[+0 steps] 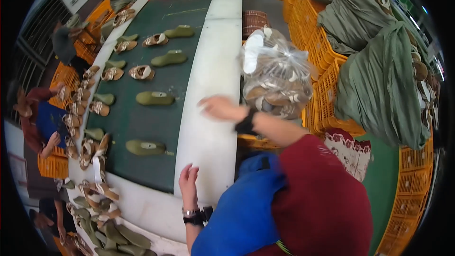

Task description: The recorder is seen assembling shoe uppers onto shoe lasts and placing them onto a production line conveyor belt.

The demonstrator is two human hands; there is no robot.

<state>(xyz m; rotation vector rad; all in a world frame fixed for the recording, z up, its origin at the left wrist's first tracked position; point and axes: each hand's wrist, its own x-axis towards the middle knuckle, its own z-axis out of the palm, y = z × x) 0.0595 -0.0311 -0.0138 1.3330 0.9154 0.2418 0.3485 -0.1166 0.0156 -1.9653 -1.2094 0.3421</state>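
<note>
My left hand (188,187) is raised at the belt's near end, over the white worktop (213,66). Its fingers are partly bent and apart, with nothing seen in them. Further up, my right hand (222,108) hovers above the same white strip, blurred by motion, fingers stretched toward the belt and no object visible in them. On the dark green belt (154,125) to the left lie olive-green shoe lasts; the nearest last (146,147) and another last (155,97) are closest to my hands. Woven shoes such as this one (141,72) sit further along.
Right of the worktop, a clear plastic bag (277,78) full of shoe parts stands near orange crates (327,92) draped with green cloth (379,85). More shoes line the belt's far edge, where a person in a blue apron (51,121) works. Lasts (113,232) are piled at lower left.
</note>
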